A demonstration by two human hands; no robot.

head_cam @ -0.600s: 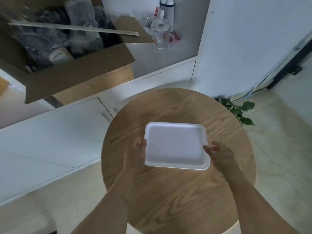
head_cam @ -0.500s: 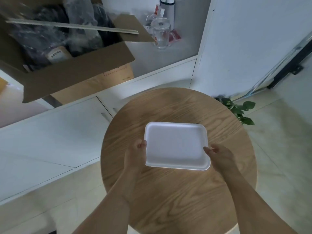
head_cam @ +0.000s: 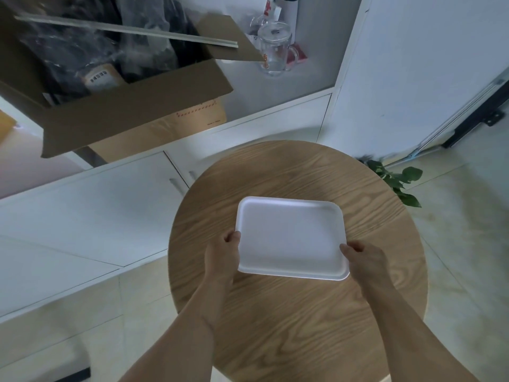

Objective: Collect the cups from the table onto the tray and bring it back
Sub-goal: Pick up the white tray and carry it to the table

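A white rectangular tray [head_cam: 290,235] with nothing on it is over the middle of the round wooden table [head_cam: 297,326]. My left hand [head_cam: 223,257] grips its left edge and my right hand [head_cam: 362,259] grips its right edge near the front corner. No cup stands on the table. A clear glass mug with a lid [head_cam: 276,49] stands on the white counter at the back, beside a white bottle [head_cam: 287,6].
A large open cardboard box [head_cam: 132,100] full of dark bagged items sits on the white cabinet [head_cam: 82,216] to the left. A green plant [head_cam: 399,183] is on the floor right of the table. A white wall and a door frame stand at the right.
The tray and both hands have barely moved; the view has shifted slightly.
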